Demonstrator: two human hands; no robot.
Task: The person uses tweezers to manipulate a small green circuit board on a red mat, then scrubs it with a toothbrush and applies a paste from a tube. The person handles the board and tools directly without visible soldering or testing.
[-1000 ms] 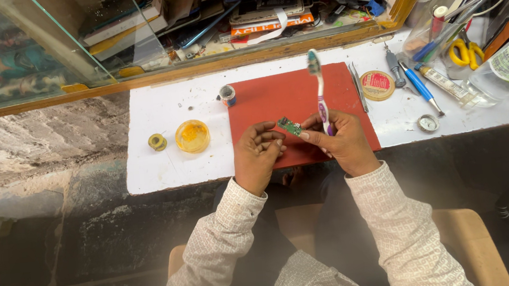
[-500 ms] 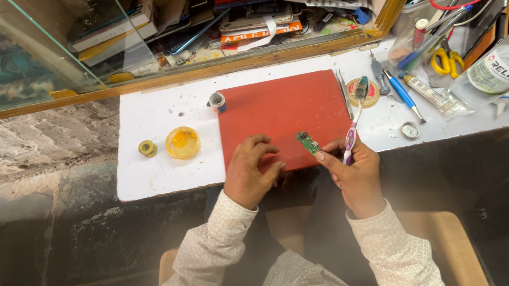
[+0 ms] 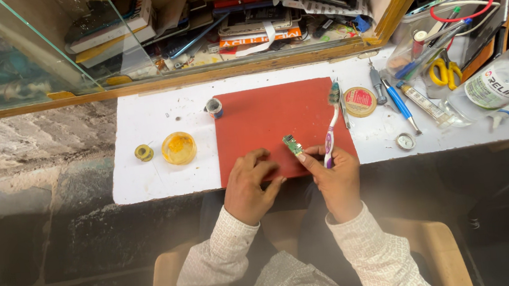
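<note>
Green and small, the circuit board (image 3: 293, 144) lies at the near part of the red mat (image 3: 264, 117), with the right hand (image 3: 334, 176) touching its lower end by a fingertip while clasping a purple-and-white toothbrush (image 3: 330, 131). Just left of the board, the left hand (image 3: 249, 186) rests on the mat with fingers loosely curled, holding nothing and not touching the board.

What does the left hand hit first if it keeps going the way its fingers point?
Probably the small green circuit board. The left hand lies on the red mat, fingers aimed up and right toward the board, which the right hand holds. Depth is unclear.
</note>
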